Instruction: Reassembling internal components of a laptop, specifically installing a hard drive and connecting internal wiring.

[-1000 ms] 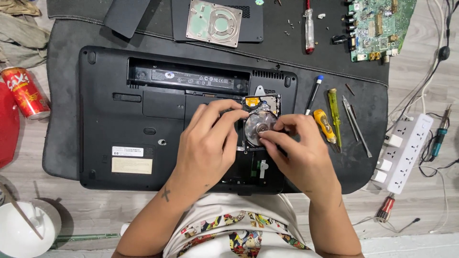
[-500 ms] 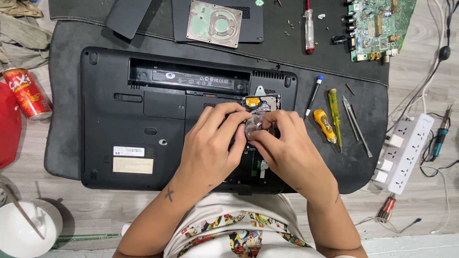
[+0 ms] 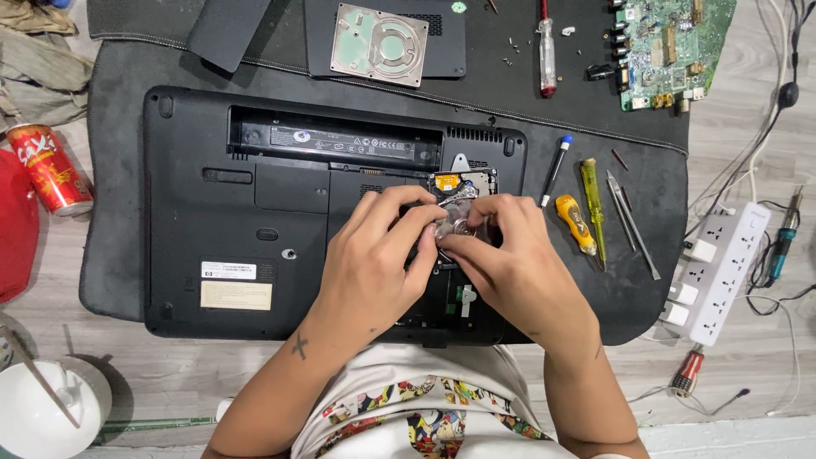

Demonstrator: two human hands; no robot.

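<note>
Over the open bay of the upturned black laptop [image 3: 255, 212], you are working both hands on an opened hard drive [image 3: 463, 189] sitting in its slot near the right edge of the case. Your left hand [image 3: 374, 263] is curling its fingertips together onto the shiny platter, and your right hand [image 3: 510, 263] is pinching in from the other side; whether either has truly clamped on the disc I cannot tell, since your fingers are covering it. Pressing bare fingers on that platter is risking smears or scratches, and a slip could be bending the thin arm beside it. Small loose screws [image 3: 514, 47] are lying on the black mat [image 3: 127, 170] and could be rolling away unnoticed. A yellow-handled screwdriver [image 3: 576, 224] is resting just beside your right hand. Beyond the mat, the grey wood-look floor [image 3: 748, 110] is carrying a white power strip [image 3: 718, 272], a red drink can [image 3: 51, 170] and a green circuit board [image 3: 671, 51].
</note>
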